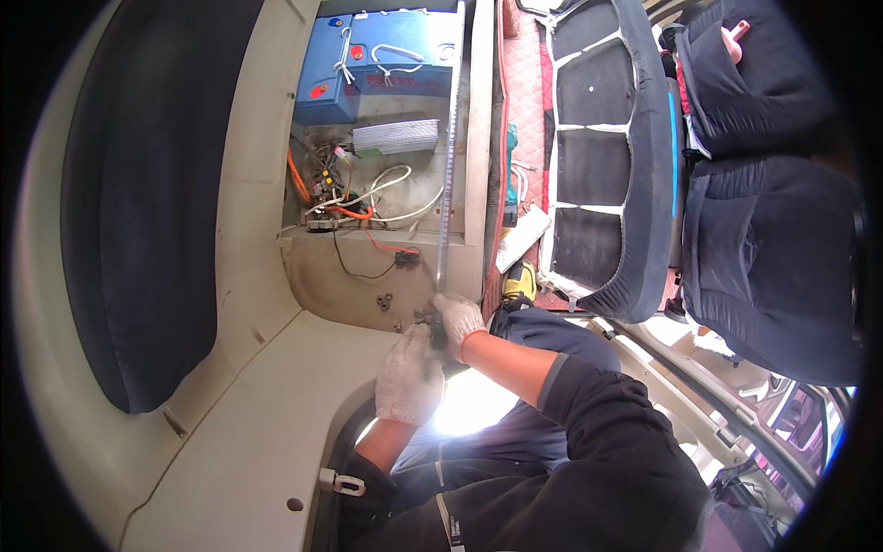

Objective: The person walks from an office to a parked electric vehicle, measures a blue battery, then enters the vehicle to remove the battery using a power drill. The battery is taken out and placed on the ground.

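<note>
Both my hands wear white knitted gloves and meet at the lower edge of an open compartment. My right hand [458,324] is closed round the near end of a long, narrow strip with fine marks, which looks like a tape measure [447,198]. The strip runs away from me along the compartment's right side. Between my hands sits a dark piece [438,333], mostly covered by fingers. My left hand [410,373] is closed beside it, and its fingertips are at small dark bits I cannot make out. Several small dark nuts or fittings [384,302] lie just left of the hands.
Blue batteries [405,55] with white rope handles fill the compartment's far end. Nearer are a ribbed silver box [395,137], tangled cables [345,189] and a small black connector [406,260]. A tipped seat base [598,156] and a green tool [510,175] stand right.
</note>
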Tool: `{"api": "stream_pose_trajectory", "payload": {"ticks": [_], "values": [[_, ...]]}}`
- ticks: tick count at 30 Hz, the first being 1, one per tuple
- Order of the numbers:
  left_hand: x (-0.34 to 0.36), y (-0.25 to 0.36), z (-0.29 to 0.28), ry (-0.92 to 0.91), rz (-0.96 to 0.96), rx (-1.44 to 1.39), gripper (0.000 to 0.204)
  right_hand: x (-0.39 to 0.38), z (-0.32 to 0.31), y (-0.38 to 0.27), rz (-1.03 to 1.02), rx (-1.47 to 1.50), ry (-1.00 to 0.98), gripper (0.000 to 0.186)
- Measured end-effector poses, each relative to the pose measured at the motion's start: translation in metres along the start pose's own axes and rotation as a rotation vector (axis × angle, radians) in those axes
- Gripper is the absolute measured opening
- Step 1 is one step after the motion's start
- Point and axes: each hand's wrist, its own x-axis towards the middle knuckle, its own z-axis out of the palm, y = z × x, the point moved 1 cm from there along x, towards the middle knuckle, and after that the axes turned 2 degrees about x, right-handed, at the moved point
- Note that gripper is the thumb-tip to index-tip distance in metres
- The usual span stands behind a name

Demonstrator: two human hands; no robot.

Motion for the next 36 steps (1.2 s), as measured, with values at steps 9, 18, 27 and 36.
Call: {"api": "stream_pose_trajectory", "payload": {"ticks": [9, 18, 27, 36], "values": [[-0.003, -0.002, 0.005, 0.058, 0.022, 0.000, 0.060, 0.020, -0.014, 0.011, -0.281, -0.965, 0.060, 0.024], [0.001, -0.005, 0.004, -0.002, -0.005, -0.021, 0.060, 0.026, -0.013, 0.013, -0.366, -0.723, -0.004, 0.027], [-0.003, -0.008, 0.009, 0.059, 0.030, 0.011, 0.060, 0.009, -0.002, 0.001, -0.109, -0.311, 0.010, 0.032], [0.000, -0.008, 0.008, 0.040, 0.039, 0.013, 0.060, -0.003, 0.002, -0.004, -0.115, -0.265, 0.037, 0.032]]}}
